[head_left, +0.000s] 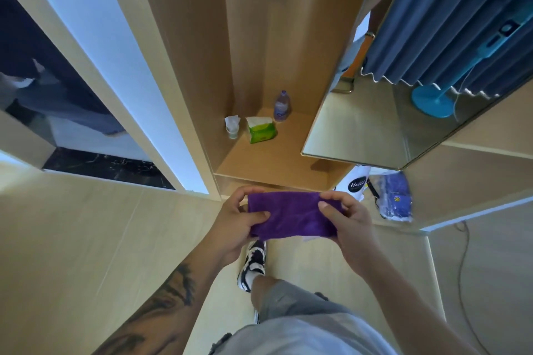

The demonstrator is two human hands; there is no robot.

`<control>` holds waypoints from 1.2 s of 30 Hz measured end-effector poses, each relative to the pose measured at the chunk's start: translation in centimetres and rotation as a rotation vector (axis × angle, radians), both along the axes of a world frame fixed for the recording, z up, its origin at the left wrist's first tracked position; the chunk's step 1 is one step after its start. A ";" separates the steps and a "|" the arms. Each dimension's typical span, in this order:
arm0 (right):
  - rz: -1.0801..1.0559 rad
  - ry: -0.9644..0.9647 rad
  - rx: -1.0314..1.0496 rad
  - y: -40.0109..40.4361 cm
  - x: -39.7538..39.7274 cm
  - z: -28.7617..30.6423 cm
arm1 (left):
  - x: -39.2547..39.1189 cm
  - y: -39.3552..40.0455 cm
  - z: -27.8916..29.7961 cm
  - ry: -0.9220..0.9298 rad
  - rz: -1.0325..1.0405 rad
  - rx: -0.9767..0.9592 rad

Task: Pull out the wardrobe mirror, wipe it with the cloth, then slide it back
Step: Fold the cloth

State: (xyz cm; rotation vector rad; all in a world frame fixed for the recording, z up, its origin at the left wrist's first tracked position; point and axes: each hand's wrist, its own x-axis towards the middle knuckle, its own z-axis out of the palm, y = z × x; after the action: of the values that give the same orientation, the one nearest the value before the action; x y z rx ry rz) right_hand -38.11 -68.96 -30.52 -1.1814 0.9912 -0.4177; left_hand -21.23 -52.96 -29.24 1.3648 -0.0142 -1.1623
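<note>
Pale wood-look flooring (86, 239) and a tall light-wood wardrobe (259, 23) fill the view. At the centre of the frame, toward 6 o'clock, a folded purple microfibre cloth (291, 215) is held flat between both hands, in front of the wardrobe's lower edge. The left hand (233, 222) pinches the cloth's left end, thumb on top and fingers curled over the far edge. The right hand (346, 222) pinches the right end the same way. Each grip is narrow and closed on the cloth.

At 2 o'clock from the cloth, the gold-framed pull-out wardrobe mirror (389, 124) stands out from the wardrobe side, its glass reflecting a blue curtain and a turquoise fan stand.

On the open wardrobe shelf (259, 164), at 12 o'clock from the cloth, stand a clear plastic water bottle (282, 106), a green tissue pack (261, 130) just beside it and a small cup holding white tissue (232, 125) to the pack's left.

At 3 o'clock from the cloth, a blue plastic-wrapped package (395, 196) lies beside a white bag with a black round label (357, 183). Below the cloth, a black-and-white sneaker (253, 265) rests on the floor.
</note>
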 end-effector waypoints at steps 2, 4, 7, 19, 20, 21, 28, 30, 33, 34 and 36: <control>0.009 0.008 0.012 -0.6 1.8 -0.7 | 1.7 -0.9 -0.7 -0.016 0.010 0.015; 0.021 0.046 -0.007 -1.2 4.0 -1.4 | 3.9 -1.8 -1.2 -0.033 0.016 0.037; 0.072 0.119 -0.104 -2.3 7.9 -2.7 | 7.7 -3.0 -1.9 -0.053 0.014 0.051; 0.206 0.370 -0.301 -6.1 22.1 -10.6 | 21.6 -7.6 -10.0 -0.355 -0.111 0.075; 0.214 0.393 -0.306 -6.3 22.5 -11.5 | 22.2 -8.1 -11.1 -0.385 -0.145 0.093; 0.220 0.412 -0.310 -6.5 22.9 -12.4 | 22.8 -8.6 -12.2 -0.398 -0.174 0.111; 0.208 0.524 -0.279 -9.2 25.7 -21.9 | 27.5 -12.4 -23.4 -0.464 -0.304 0.135; 0.201 0.546 -0.289 -10.0 26.6 -25.2 | 28.6 -13.5 -27.2 -0.485 -0.346 0.133; 0.199 0.573 -0.319 -11.4 28.0 -30.2 | 30.1 -15.1 -32.7 -0.583 -0.398 0.131; 0.205 0.587 -0.333 -12.0 28.5 -31.9 | 30.4 -15.6 -34.5 -0.621 -0.425 0.130; 0.218 0.607 -0.373 -13.1 29.4 -35.2 | 31.0 -16.5 -38.0 -0.648 -0.463 0.124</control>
State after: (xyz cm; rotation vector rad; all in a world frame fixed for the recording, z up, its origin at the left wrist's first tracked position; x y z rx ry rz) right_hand -8.73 -82.05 -65.71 -1.7957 1.3164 -0.0606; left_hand 9.82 -69.51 -67.21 1.8601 -0.7655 -1.0497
